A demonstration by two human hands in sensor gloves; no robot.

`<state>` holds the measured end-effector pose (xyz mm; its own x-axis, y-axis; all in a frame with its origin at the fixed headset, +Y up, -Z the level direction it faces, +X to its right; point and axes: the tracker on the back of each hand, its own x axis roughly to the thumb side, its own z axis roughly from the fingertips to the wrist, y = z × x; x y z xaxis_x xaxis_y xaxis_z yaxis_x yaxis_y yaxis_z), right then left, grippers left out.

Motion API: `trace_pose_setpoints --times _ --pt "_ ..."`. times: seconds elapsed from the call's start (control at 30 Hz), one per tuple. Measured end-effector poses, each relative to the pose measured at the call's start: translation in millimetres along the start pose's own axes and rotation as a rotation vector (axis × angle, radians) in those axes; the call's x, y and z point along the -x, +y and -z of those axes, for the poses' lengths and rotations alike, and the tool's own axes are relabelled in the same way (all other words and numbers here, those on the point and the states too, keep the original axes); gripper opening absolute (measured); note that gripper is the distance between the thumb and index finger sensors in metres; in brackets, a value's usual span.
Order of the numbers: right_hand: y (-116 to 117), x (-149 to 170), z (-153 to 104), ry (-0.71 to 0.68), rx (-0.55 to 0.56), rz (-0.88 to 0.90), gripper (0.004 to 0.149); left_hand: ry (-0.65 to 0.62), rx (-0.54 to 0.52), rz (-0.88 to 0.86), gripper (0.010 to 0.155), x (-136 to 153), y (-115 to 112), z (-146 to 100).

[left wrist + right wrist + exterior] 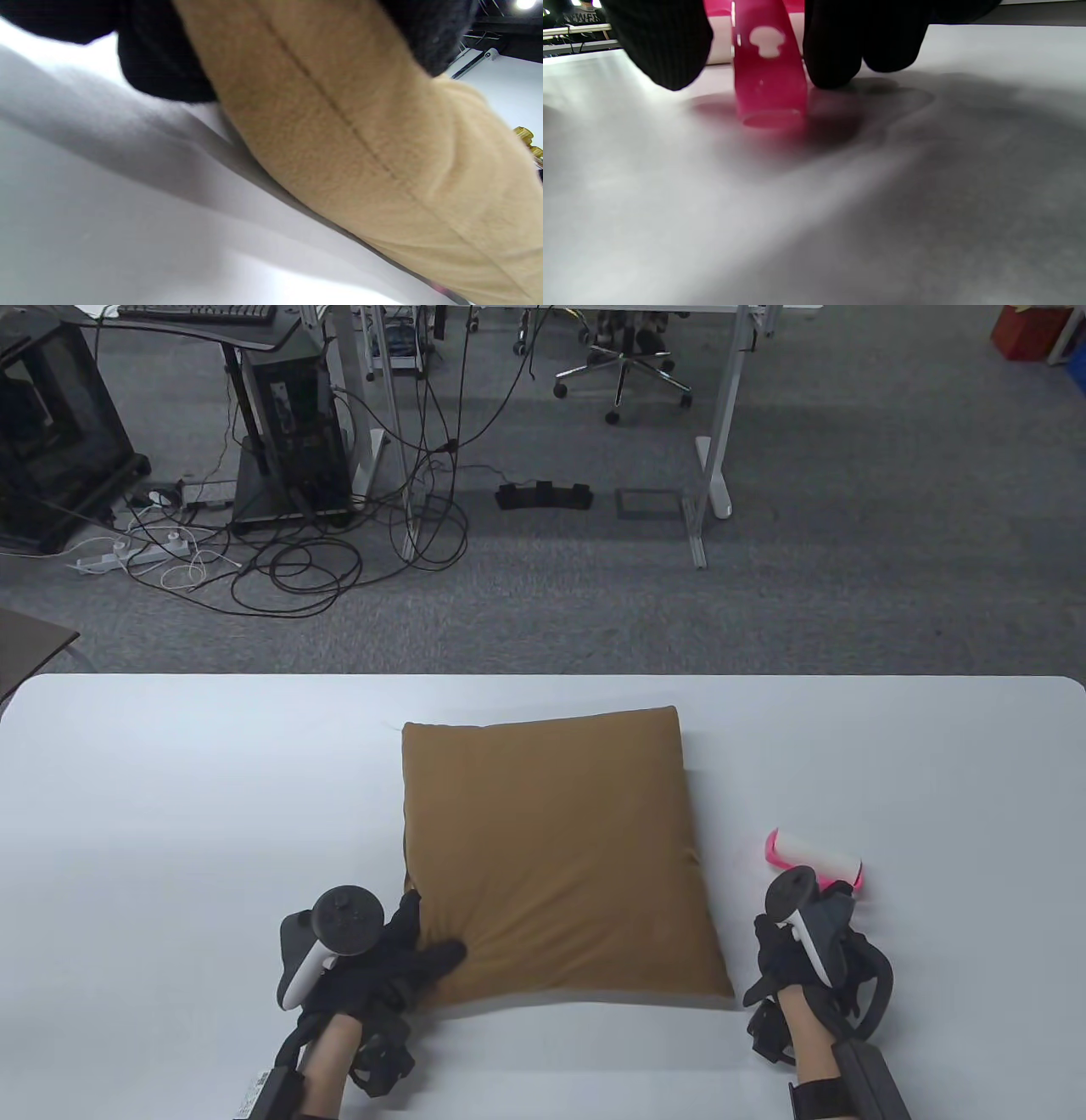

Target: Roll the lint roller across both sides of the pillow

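A brown pillow [551,857] lies flat on the white table [170,814]. My left hand [407,959] grips its near left corner, thumb on top; the left wrist view shows the pillow's seamed edge [360,127] with gloved fingers [165,63] against it. A pink and white lint roller [814,861] lies on the table right of the pillow. My right hand [806,933] sits over its handle. In the right wrist view the pink handle [768,76] rests on the table between my thumb [666,46] and fingers [835,46], with a gap beside the thumb.
The table's far edge [543,676] runs behind the pillow, with grey carpet, cables and desk legs beyond. Bare white tabletop lies left of the pillow and near the front edge.
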<state>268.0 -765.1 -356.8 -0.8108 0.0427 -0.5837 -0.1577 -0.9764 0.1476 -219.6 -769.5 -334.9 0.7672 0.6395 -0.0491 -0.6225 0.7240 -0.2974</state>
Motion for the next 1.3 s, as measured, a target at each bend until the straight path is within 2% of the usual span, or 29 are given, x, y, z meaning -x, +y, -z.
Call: trace_pose_setpoints --times 0.2,0.37,0.53,0.67,0.7,0.77,0.93,1.03,1.13,1.23,1.3 --pt "-2 1 -1 0.001 0.066 -0.011 0.083 -0.002 0.007 0.019 0.096 0 0 0" --pt "-8 5 -2 0.002 0.063 0.039 0.076 0.011 0.023 0.023 0.098 2 1 -1" --pt "-35 11 -19 -0.062 0.174 0.149 0.072 0.090 0.079 0.095 0.101 -2 7 -10" --pt "-71 11 -47 -0.199 0.273 0.321 0.066 0.096 0.063 0.115 0.100 -2 7 -16" --pt "-74 10 -50 -0.218 0.281 0.336 0.066 0.098 0.067 0.104 0.100 -2 6 -15" --pt "-88 4 -73 -0.366 0.334 0.385 0.064 0.097 0.079 0.085 0.099 -1 5 -14" --pt "-105 -8 -126 -0.580 0.455 0.297 0.062 0.094 0.075 0.086 0.099 0 3 -15" --pt "-110 -11 -149 -0.656 0.474 0.256 0.056 0.088 0.063 0.094 0.099 0 3 -16" --pt "-111 -11 -173 -0.701 0.503 0.186 0.043 0.083 0.054 0.109 0.099 -2 3 -16" --pt "-104 -14 -189 -0.719 0.483 0.138 0.042 0.075 0.052 0.118 0.099 -3 3 -14" --pt "-98 -20 -189 -0.716 0.479 0.109 0.042 0.076 0.059 0.118 0.099 -2 3 -13"
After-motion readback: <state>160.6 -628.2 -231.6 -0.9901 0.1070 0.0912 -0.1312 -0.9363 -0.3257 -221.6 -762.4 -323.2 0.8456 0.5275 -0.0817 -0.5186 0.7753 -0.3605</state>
